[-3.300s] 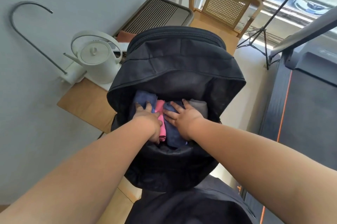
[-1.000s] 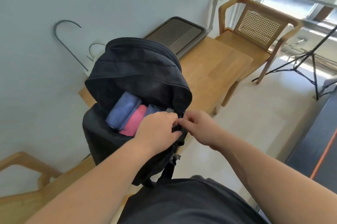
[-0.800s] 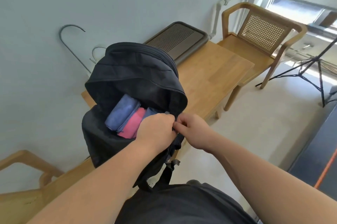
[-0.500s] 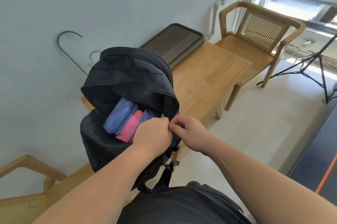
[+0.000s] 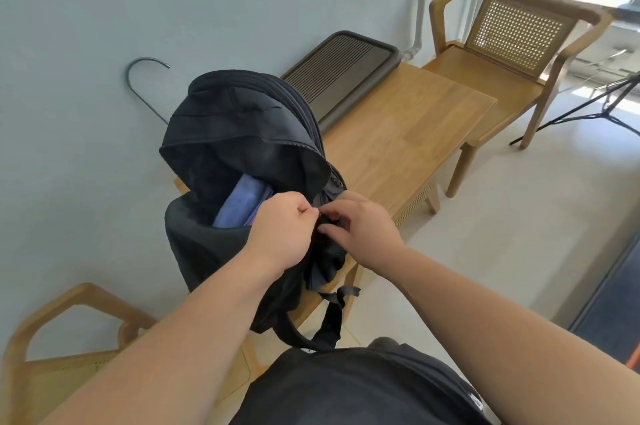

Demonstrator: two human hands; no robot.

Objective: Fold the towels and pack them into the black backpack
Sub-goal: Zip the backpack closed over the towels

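The black backpack [image 5: 242,133] is seen upright on the surface [image 5: 398,133], towels [image 5: 242,203] tucked inside. Its rim is pinched in narrow grips by the left hand [image 5: 280,230] and right hand [image 5: 363,234] at the mouth's right end; the opening is arced up-left from them.

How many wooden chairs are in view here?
2. The far chair stands past the far end of the table. The near chair is at lower left, partly cut off by the frame edge.
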